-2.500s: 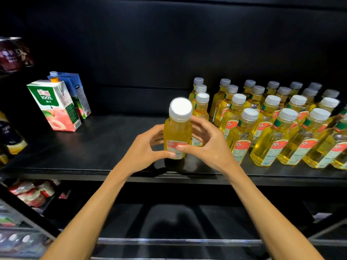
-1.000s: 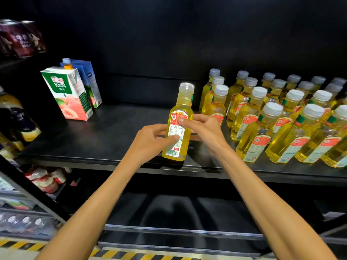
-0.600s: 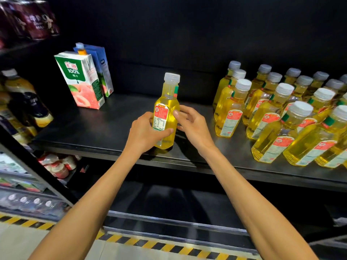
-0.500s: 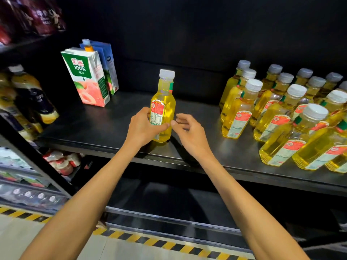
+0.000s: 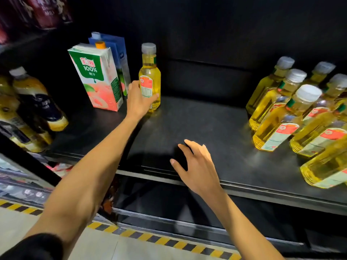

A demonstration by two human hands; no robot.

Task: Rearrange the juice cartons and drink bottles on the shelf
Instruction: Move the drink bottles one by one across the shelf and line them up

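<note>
Our left hand [image 5: 139, 100] wraps the yellow bottle [image 5: 150, 76], upright beside the peach carton [image 5: 97, 77]; our right hand [image 5: 197, 166] hangs spread, empty, over the front edge of the shelf [image 5: 206, 124].

The scene is dim, and the black back wall [image 5: 225, 34] swallows detail. Light from above and in front leaves a dull sheen on the shelf [image 5: 216, 124]. It makes the bottle [image 5: 150, 76] in the left hand [image 5: 139, 100] and the row of bottles [image 5: 281, 119] on the right glow yellow. The right hand [image 5: 197, 166] casts a dark shadow just beneath it. Wide-angle distortion tilts that row outward, and the dark bottles [image 5: 35, 102] at the left edge look soft and smeared.
</note>
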